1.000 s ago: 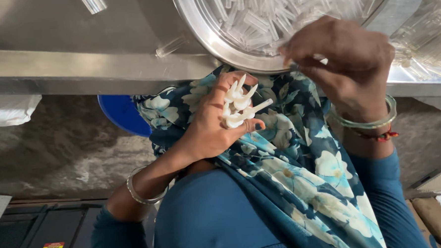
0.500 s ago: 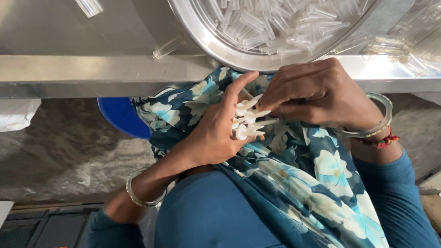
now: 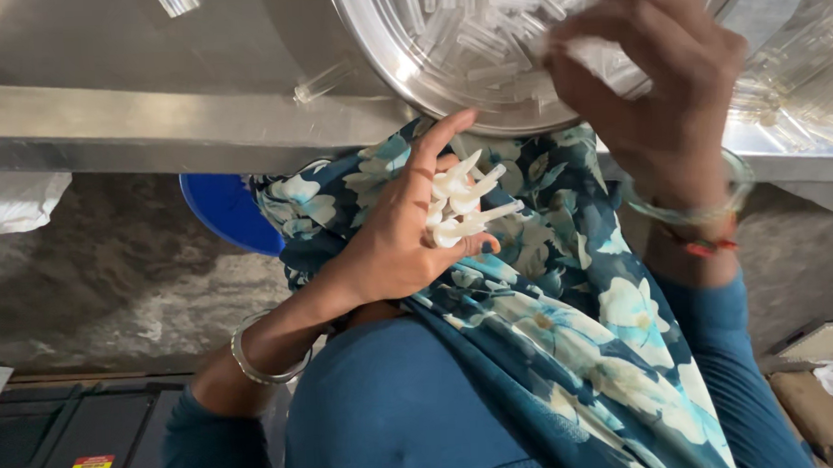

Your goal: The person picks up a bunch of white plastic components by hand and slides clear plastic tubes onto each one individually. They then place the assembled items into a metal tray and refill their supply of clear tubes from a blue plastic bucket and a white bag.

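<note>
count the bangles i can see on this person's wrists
2. One silver metal bangle sits on the left wrist; one pale translucent bangle circles the right wrist, beside a red thread band. Sleeves may hide others.

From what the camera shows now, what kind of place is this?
Probably a small assembly or packing workshop. A round steel tray heaped with clear plastic tubes sits on a stainless steel table, and the left hand holds several small white plastic parts.
</note>
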